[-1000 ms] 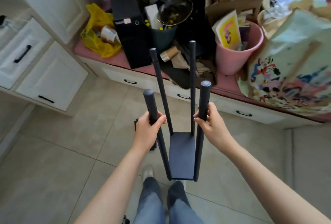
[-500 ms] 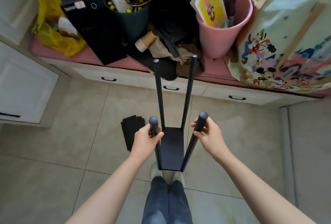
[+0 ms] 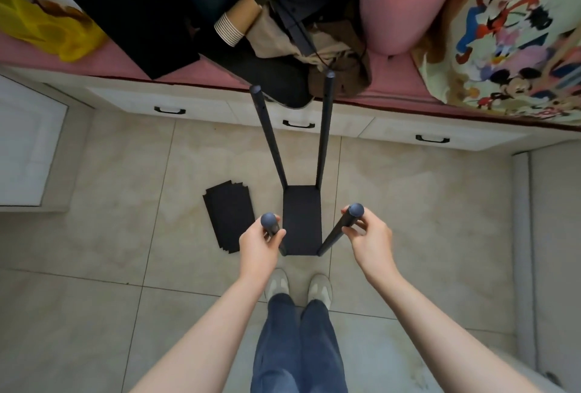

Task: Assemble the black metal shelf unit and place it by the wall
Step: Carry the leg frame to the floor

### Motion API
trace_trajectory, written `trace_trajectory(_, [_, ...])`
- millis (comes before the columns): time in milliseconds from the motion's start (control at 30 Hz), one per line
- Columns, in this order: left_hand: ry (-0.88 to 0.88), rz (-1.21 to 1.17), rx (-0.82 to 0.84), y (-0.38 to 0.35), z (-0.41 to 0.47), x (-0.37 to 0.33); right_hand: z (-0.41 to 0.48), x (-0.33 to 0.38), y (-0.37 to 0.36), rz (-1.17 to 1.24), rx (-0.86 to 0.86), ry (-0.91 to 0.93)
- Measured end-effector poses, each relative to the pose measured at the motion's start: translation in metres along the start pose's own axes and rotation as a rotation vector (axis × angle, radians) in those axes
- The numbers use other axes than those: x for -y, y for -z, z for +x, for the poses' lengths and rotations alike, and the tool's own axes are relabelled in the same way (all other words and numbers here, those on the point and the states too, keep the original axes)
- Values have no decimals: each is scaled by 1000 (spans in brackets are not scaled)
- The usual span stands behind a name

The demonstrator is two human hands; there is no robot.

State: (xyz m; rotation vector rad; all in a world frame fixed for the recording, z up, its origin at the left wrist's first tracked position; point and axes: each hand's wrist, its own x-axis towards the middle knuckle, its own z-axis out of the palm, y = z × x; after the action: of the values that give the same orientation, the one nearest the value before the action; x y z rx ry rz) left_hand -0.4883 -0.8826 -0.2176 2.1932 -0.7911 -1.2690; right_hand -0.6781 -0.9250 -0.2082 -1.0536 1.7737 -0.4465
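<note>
The black metal shelf unit [image 3: 302,219] stands upright on the tiled floor in front of my feet: one flat bottom shelf with four thin posts rising from its corners. My left hand [image 3: 259,243] grips the near left post just under its rounded cap. My right hand [image 3: 369,237] grips the near right post the same way. The two far posts [image 3: 323,128] stand free, leaning toward the bench. A stack of loose black shelf panels [image 3: 229,216] lies flat on the floor to the left of the unit.
A low white drawer bench [image 3: 298,123] with a pink top runs across ahead, loaded with a pink bucket [image 3: 405,5], a black box [image 3: 125,5], a yellow bag [image 3: 37,21] and a cartoon-print bag [image 3: 515,43]. A white cabinet [image 3: 28,147] stands at left. My shoes [image 3: 298,287] are just behind the unit.
The shelf unit has come down from being held up to standing on the floor. My view has tilted down. Both hands slid up to the post tops.
</note>
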Motion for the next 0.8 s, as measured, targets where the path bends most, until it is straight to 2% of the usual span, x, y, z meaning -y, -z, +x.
trace_trajectory(400, [-30,12,60,-12,25,43,-2,-37,-24,25,-65,-8])
trace_trajectory(633, [-112,175,130,-6,19,57,-2,-44,-24,-88,-39,39])
trace_trajectory(800, [-78,185,213,-4,2,78,-13,-47,-21,-173,48,24])
